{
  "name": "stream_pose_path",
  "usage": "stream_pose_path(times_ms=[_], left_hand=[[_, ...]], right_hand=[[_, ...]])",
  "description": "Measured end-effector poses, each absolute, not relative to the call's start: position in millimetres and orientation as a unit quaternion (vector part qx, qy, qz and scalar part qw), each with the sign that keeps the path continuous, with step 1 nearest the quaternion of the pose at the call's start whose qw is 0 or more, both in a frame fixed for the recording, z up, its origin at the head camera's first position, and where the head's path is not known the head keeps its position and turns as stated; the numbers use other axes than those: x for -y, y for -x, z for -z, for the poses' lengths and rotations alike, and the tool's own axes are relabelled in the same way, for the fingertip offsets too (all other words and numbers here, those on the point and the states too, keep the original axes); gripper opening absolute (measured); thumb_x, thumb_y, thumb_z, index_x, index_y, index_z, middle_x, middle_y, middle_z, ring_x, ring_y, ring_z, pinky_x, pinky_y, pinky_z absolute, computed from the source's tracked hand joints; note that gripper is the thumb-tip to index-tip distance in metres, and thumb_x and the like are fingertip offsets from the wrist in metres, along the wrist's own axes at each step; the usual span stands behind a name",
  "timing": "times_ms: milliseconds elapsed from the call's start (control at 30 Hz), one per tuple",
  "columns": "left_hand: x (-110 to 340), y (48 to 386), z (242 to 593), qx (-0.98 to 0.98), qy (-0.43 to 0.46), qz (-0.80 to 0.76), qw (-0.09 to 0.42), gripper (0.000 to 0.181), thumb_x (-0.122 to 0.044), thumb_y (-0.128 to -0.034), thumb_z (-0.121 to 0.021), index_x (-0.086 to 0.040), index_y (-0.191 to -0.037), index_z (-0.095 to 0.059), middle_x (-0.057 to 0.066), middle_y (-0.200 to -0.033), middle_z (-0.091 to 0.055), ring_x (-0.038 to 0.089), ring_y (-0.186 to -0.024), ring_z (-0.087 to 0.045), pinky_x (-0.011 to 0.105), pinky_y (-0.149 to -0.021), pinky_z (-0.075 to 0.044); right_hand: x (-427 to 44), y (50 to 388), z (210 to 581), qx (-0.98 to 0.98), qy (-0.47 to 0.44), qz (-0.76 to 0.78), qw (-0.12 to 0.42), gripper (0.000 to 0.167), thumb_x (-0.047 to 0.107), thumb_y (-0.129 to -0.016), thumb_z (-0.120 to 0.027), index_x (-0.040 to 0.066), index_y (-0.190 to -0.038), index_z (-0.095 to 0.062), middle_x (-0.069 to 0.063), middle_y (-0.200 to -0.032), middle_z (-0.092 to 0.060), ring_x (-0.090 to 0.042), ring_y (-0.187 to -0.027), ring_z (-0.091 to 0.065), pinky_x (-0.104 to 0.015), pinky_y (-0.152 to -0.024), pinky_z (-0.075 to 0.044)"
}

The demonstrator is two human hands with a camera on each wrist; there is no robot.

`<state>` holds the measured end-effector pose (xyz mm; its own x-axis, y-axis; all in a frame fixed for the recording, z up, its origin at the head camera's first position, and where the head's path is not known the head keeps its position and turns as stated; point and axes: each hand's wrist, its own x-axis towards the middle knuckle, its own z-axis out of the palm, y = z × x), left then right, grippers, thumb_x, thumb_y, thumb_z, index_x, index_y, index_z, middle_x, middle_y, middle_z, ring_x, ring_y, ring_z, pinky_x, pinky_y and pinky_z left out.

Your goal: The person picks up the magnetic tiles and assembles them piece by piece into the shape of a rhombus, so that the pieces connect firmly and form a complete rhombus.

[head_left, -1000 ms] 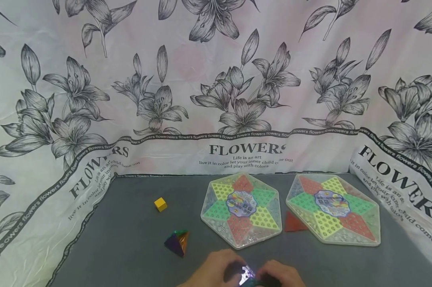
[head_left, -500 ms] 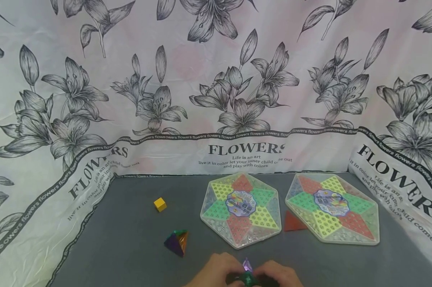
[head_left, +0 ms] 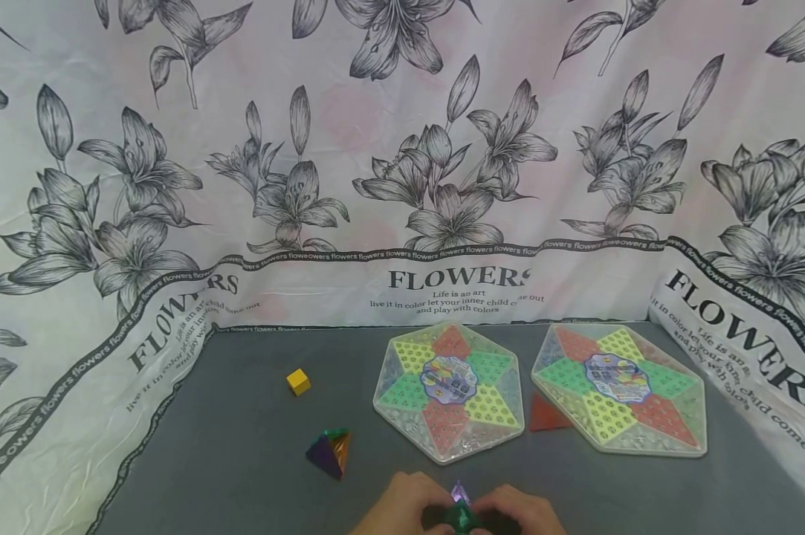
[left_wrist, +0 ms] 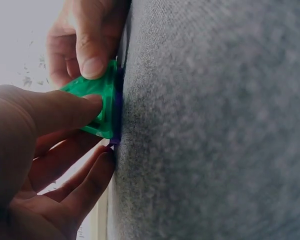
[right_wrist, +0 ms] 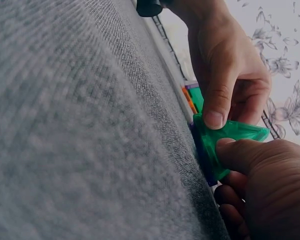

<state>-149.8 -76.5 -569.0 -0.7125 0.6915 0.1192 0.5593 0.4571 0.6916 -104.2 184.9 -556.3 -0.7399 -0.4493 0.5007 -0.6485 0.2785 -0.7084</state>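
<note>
Both hands grip a shiny green triangular piece (head_left: 463, 516) at the front edge of the head view, with a purple piece (head_left: 460, 493) behind it. The left hand (head_left: 405, 505) holds it from the left and the right hand (head_left: 519, 510) from the right. Seen from the left wrist, the left thumb lies on the green piece (left_wrist: 107, 90), and purple shows along its underside at the grey surface. In the right wrist view the thumbs of the right hand (right_wrist: 270, 175) and left hand (right_wrist: 227, 75) both press the green piece (right_wrist: 235, 131).
A yellow cube (head_left: 298, 382) stands at the left, with a purple, orange and green pyramid (head_left: 330, 453) nearer. Two hexagonal star-patterned boxes (head_left: 450, 394) (head_left: 619, 390) lie behind the hands; a red piece (head_left: 547, 414) is partly under the right one. A flowered cloth (head_left: 402, 290) hangs behind.
The green piece has come up into clearer view between the hands, and the purple piece now shows behind it, less bright than a second ago. The hands have shifted only slightly.
</note>
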Motion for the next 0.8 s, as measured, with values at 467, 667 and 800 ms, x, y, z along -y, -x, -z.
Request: stream_pose_path(times_ms=[467,667,800], left_hand=[[75,133,527,-0.855,-0.360,-0.367,0.066,0.019,-0.013,-0.0885,-0.089,-0.014,-0.107,-0.086,-0.008,-0.103,-0.083,-0.007,-0.098,-0.064,0.016,-0.083,-0.050],[75,143,560,-0.859,-0.374,-0.348,0.036,0.021,-0.018,-0.0885,-0.090,-0.017,-0.109,-0.086,-0.013,-0.105,-0.082,-0.008,-0.097,-0.065,0.015,-0.083,-0.051],[75,142,557,-0.853,-0.380,-0.356,0.034,0.021,-0.015,-0.0884,-0.089,-0.015,-0.109,-0.086,-0.008,-0.104,-0.083,-0.007,-0.097,-0.065,0.014,-0.083,-0.050]], right_hand=[[-210,114,539,0.765,-0.336,-0.548,0.041,0.037,-0.002,-0.091,-0.085,0.008,-0.126,-0.077,-0.002,-0.114,-0.082,-0.012,-0.103,-0.078,-0.027,-0.086,-0.063],[-244,126,513,0.827,-0.222,-0.516,0.028,0.043,0.010,-0.092,-0.088,0.013,-0.133,-0.076,-0.003,-0.127,-0.081,-0.009,-0.114,-0.076,-0.025,-0.095,-0.062],[-268,143,502,0.831,-0.236,-0.500,0.063,0.050,0.005,-0.091,-0.089,0.009,-0.138,-0.073,-0.011,-0.131,-0.079,-0.009,-0.118,-0.075,-0.022,-0.098,-0.060]])
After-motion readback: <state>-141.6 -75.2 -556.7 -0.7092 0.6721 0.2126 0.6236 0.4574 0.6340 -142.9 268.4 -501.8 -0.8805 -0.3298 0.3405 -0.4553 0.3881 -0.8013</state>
